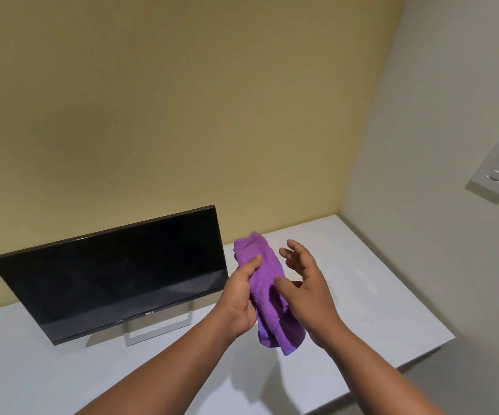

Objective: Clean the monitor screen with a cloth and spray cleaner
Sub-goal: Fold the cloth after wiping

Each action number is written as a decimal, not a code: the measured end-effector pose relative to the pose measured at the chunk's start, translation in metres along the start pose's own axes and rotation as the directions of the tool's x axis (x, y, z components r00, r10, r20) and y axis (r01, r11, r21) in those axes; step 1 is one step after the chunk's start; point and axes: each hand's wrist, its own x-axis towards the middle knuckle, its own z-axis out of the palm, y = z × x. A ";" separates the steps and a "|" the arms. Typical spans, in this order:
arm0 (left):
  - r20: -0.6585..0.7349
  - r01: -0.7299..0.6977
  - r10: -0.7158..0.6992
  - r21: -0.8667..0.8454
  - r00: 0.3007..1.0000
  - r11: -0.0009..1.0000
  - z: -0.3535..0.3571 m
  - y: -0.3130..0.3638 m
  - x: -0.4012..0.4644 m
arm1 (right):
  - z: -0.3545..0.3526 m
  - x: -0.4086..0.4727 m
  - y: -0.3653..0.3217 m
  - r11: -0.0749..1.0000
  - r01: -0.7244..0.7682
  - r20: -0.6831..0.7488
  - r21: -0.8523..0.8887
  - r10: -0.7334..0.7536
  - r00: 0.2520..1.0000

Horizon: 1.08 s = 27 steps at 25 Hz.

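Left hand (239, 298) grip holds purple microfiber cloth (269, 289), thumb pinching it, above the white counter (376, 295) near its back right corner. Right hand (305, 283) grip wide, fingers spread, thumb touching the cloth. Dark Dell monitor (116, 274) stands just left, toward the back edge, tilted back.

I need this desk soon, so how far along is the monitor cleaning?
Early or mid-job, hard to say. The left hand has a grip on the purple cloth, held in the air beside the monitor, not on it. The right hand is open beside the cloth. No spray bottle is in view, and the dark screen shows no wet streaks. Wiping seems left to do.
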 end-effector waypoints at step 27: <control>0.010 -0.099 0.102 0.356 0.995 0.929 -0.031 0.023 0.123 | -0.133 0.180 0.084 0.909 -0.381 0.552 -0.169 0.408 0.728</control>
